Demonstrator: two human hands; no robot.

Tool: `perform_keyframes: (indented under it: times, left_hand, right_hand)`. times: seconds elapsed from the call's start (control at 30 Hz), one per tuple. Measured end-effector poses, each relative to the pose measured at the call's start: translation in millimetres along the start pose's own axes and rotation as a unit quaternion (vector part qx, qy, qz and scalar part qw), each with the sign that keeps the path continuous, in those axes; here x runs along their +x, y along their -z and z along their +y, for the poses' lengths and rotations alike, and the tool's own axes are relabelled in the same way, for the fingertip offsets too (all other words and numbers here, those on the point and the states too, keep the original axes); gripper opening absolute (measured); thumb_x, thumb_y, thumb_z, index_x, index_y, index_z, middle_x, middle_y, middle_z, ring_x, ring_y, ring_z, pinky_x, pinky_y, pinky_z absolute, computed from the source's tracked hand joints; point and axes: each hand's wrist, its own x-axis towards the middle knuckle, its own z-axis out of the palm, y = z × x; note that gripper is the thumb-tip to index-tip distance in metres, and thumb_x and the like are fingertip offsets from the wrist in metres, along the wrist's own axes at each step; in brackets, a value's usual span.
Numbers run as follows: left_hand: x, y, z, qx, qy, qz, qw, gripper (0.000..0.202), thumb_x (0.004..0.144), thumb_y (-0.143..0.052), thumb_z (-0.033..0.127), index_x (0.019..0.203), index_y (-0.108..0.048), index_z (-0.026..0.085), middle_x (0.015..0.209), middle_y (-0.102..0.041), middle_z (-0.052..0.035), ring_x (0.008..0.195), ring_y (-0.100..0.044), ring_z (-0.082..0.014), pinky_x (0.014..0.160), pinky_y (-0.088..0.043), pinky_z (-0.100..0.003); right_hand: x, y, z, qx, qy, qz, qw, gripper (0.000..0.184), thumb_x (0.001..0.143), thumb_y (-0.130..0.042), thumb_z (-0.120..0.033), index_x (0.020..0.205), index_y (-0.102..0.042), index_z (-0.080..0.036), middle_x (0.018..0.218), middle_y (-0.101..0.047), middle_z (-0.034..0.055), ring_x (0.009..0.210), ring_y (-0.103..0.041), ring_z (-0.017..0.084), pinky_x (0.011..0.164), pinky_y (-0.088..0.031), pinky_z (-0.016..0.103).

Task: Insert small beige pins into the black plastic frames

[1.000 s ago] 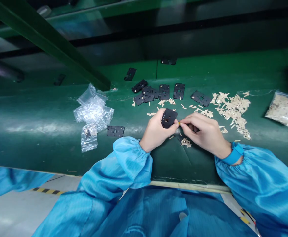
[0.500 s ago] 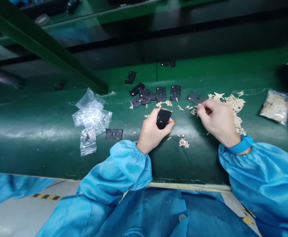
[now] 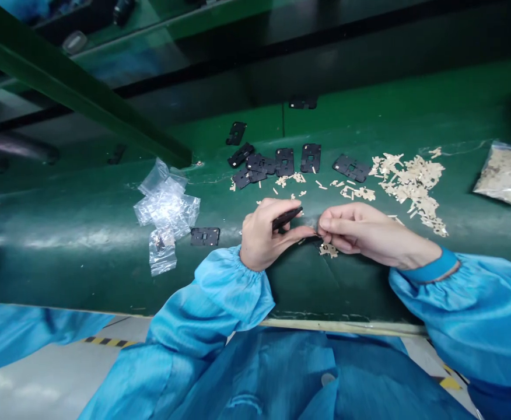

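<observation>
My left hand (image 3: 264, 236) grips a flat black plastic part (image 3: 287, 217), now seen nearly edge-on, just above the green belt (image 3: 84, 233). My right hand (image 3: 360, 233) is pinched shut with its fingertips right at the part's right end, touching my left thumb; whatever it holds is too small to make out. A small clump of tan slips (image 3: 328, 251) lies on the belt under the fingertips. Both arms wear blue sleeves.
Several more black parts (image 3: 282, 162) lie in a loose row further back, one alone (image 3: 205, 235) at left. Clear plastic bags (image 3: 166, 204) are heaped left. Scattered tan slips (image 3: 413, 181) lie right, with a filled bag (image 3: 506, 174) beyond. A green beam (image 3: 84, 96) crosses the upper left.
My right hand reached out to the tan slips on the right, then came back to the part. My left hand turned the black part from face-up to edge-on.
</observation>
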Motion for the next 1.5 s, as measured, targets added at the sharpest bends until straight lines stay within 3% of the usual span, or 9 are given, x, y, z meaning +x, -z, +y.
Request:
perform_keyframes:
  times: [0.33, 0.5, 0.57, 0.63, 0.73, 0.8, 0.97, 1.13, 1.5]
  left_hand:
    - [-4.8, -0.1, -2.4, -0.006, 0.021, -0.015, 1.000, 0.051, 0.080, -0.080, 0.051, 0.120, -0.062, 0.026, 0.097, -0.072, -0.0006, 0.055, -0.061, -0.0061, 0.059, -0.054, -0.021]
    - [-4.7, -4.9, 1.3, -0.075, 0.148, -0.030, 0.986, 0.053, 0.082, -0.081, 0.051, 0.122, -0.060, 0.024, 0.101, -0.072, -0.0026, 0.062, -0.063, -0.0070, 0.065, -0.055, -0.022]
    - [-0.6, -8.6, 5.3, -0.173, 0.275, -0.032, 0.945, 0.043, 0.091, -0.069, 0.052, 0.120, -0.057, 0.022, 0.103, -0.071, -0.0048, 0.065, -0.065, -0.0091, 0.061, -0.056, -0.023]
    - [4.4, -12.1, 8.5, -0.294, 0.394, -0.038, 0.870, 0.032, 0.099, -0.056, 0.048, 0.116, -0.055, 0.020, 0.107, -0.069, -0.0067, 0.070, -0.069, -0.0125, 0.059, -0.059, -0.026]
    - [9.1, -15.3, 8.9, -0.384, 0.473, -0.044, 0.792, 0.025, 0.097, -0.057, 0.038, 0.113, -0.057, 0.019, 0.111, -0.067, -0.0076, 0.084, -0.074, -0.0176, 0.070, -0.066, -0.033]
    - [9.4, -15.9, 6.7, -0.373, 0.470, -0.047, 0.799, 0.025, 0.094, -0.063, 0.036, 0.111, -0.061, 0.018, 0.108, -0.069, -0.0066, 0.085, -0.075, -0.0180, 0.074, -0.066, -0.033]
    - [8.2, -14.1, 6.0, -0.250, 0.396, -0.035, 0.883, 0.016, 0.087, -0.071, 0.031, 0.090, -0.072, 0.016, 0.085, -0.072, -0.0017, 0.076, -0.070, -0.0138, 0.069, -0.060, -0.023]
    - [10.3, -12.1, 11.7, -0.240, 0.403, -0.029, 0.883, 0.015, 0.084, -0.072, 0.031, 0.083, -0.075, 0.015, 0.068, -0.069, 0.0014, 0.057, -0.062, -0.0107, 0.055, -0.055, -0.022]
    - [7.5, -12.2, 14.2, -0.207, 0.358, -0.022, 0.910, 0.015, 0.085, -0.071, 0.029, 0.086, -0.076, 0.015, 0.073, -0.066, -0.0004, 0.059, -0.062, -0.0103, 0.053, -0.051, -0.021]
  right_hand:
    - [-1.9, -6.5, 0.7, 0.071, -0.019, -0.029, 0.997, 0.028, 0.082, -0.080, -0.036, 0.075, -0.066, -0.013, 0.056, -0.047, -0.0051, 0.048, -0.033, 0.005, 0.047, -0.021, 0.023]
    - [0.8, -6.3, 4.0, 0.046, 0.030, 0.027, 0.998, 0.026, 0.081, -0.079, -0.034, 0.072, -0.063, -0.015, 0.052, -0.045, -0.0065, 0.047, -0.031, 0.005, 0.047, -0.021, 0.024]
    - [4.1, -4.6, 6.0, 0.002, 0.067, 0.092, 0.994, 0.022, 0.081, -0.078, -0.031, 0.075, -0.064, -0.016, 0.054, -0.047, -0.0062, 0.047, -0.034, 0.005, 0.047, -0.022, 0.024]
    - [8.2, -3.0, 7.3, -0.053, 0.102, 0.154, 0.981, 0.017, 0.081, -0.076, -0.028, 0.076, -0.065, -0.016, 0.056, -0.049, -0.0057, 0.048, -0.037, 0.006, 0.047, -0.023, 0.024]
    - [13.3, -3.2, 7.6, -0.113, 0.132, 0.212, 0.962, 0.012, 0.078, -0.074, -0.024, 0.075, -0.065, -0.017, 0.058, -0.052, -0.0048, 0.050, -0.040, 0.007, 0.047, -0.027, 0.024]
    - [14.7, -5.3, 7.1, -0.131, 0.136, 0.227, 0.955, 0.010, 0.076, -0.073, -0.021, 0.075, -0.064, -0.017, 0.061, -0.055, -0.0041, 0.050, -0.042, 0.007, 0.047, -0.029, 0.024]
    - [13.4, -10.7, 7.8, -0.167, 0.121, 0.230, 0.951, 0.012, 0.073, -0.075, -0.021, 0.073, -0.063, -0.019, 0.062, -0.057, -0.0024, 0.052, -0.044, 0.008, 0.048, -0.034, 0.023]
    - [12.9, -11.5, 13.1, -0.210, 0.119, 0.230, 0.943, 0.011, 0.072, -0.074, -0.018, 0.073, -0.063, -0.020, 0.063, -0.058, -0.0011, 0.053, -0.046, 0.010, 0.049, -0.036, 0.025]
    - [12.6, -12.1, 15.3, -0.258, 0.124, 0.223, 0.932, 0.011, 0.074, -0.073, -0.018, 0.072, -0.062, -0.020, 0.062, -0.058, -0.0009, 0.054, -0.048, 0.011, 0.051, -0.038, 0.026]
